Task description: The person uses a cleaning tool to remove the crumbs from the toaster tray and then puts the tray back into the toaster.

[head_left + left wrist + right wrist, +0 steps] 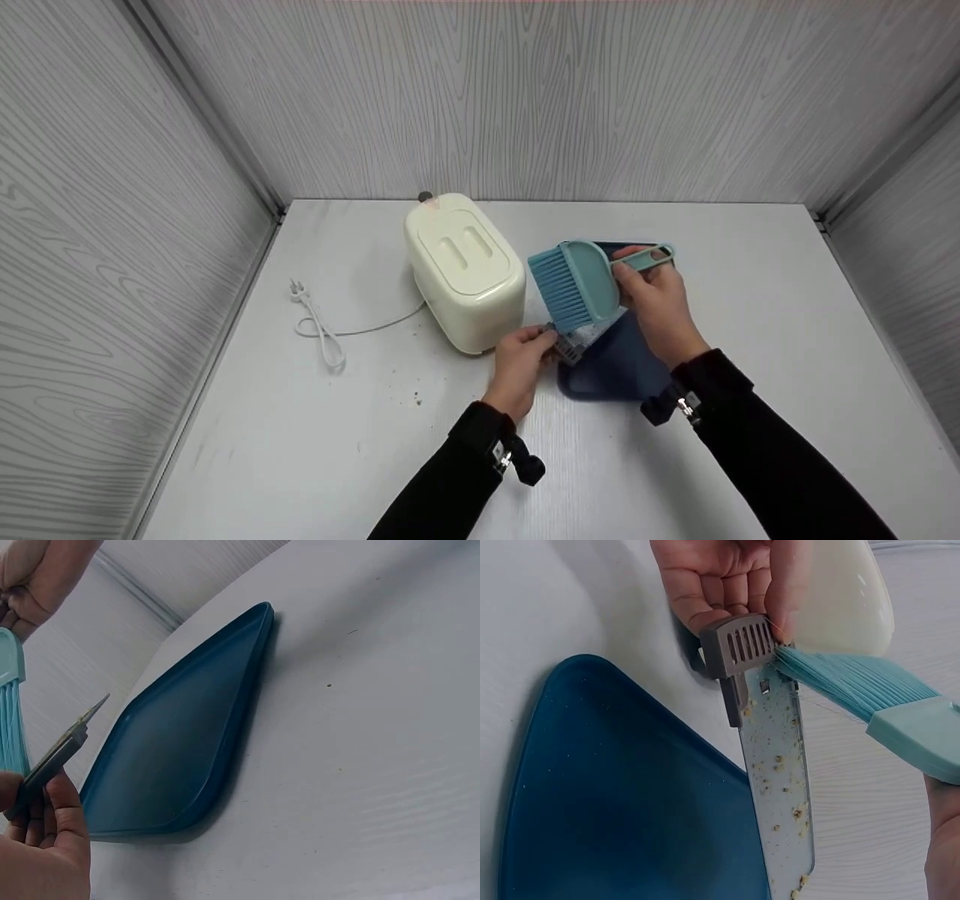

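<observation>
My left hand [517, 369] pinches the grey slotted end of a toaster's crumb tray [775, 780]. Crumbs lie scattered over the metal plate, thickest toward its far end in the right wrist view. In my right hand [664, 311] is a light-blue hand brush [592, 281], gripped by its handle. Its bristles [847, 682] touch the crumb tray close to the slotted end. Both things are held above a dark blue shallow tray [180, 720] on the table; in the head view the brush and crumb tray cover part of it.
A cream toaster [466, 274] with a lid-like top stands left of my hands. Its cord leads left to a looped bundle and a white plug [298, 291]. Dark crumbs [418, 399] dot the white table [300, 465]. Grey wood-grain panels [525, 97] enclose the back and sides.
</observation>
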Motion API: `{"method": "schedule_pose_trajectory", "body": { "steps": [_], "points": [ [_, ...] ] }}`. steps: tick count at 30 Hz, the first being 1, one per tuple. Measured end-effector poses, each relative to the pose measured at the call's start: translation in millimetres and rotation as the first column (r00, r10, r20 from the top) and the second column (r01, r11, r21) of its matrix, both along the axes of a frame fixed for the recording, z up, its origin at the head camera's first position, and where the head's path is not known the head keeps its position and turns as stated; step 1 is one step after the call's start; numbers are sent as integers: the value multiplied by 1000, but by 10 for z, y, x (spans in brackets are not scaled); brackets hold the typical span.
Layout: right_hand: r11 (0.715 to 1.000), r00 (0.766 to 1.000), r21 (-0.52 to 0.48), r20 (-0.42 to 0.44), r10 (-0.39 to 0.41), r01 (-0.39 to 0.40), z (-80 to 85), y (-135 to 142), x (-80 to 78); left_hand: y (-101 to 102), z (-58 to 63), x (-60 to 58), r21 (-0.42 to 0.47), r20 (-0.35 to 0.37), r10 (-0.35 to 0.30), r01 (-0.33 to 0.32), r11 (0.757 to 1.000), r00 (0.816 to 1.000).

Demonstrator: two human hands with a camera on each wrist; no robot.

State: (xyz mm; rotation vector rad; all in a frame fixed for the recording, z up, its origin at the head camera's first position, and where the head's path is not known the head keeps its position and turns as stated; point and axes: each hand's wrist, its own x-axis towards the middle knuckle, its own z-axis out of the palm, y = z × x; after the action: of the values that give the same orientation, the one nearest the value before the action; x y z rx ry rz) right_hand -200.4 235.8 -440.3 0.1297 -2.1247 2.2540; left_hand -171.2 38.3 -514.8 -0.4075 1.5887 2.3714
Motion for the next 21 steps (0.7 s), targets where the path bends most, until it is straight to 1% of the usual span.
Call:
{"method": "schedule_pose_trajectory", "body": {
  "steps": [6,13,16,18,21],
  "points": [
    [998,999,55,31,18,-20,-11,21,-61,14,-2,2,-21,-12,-11,11,1000,1000],
    [991,1000,136,21,0,-2,-9,93,-115,4,43,14,-9,-2,-25,25,1000,1000],
    [979,1000,202,4,-21,20,-13,150,-143,-6,45,14,-9,4,-19,19,1000,1000],
    [966,999,256,-7,-39,40,-19,193,-166,-9,33,13,-7,2,-17,17,1000,1000],
    [951,998,303,-12,-67,68,-28,259,-200,-11,15,14,-9,-5,-19,18,1000,1000]
  ]
}}
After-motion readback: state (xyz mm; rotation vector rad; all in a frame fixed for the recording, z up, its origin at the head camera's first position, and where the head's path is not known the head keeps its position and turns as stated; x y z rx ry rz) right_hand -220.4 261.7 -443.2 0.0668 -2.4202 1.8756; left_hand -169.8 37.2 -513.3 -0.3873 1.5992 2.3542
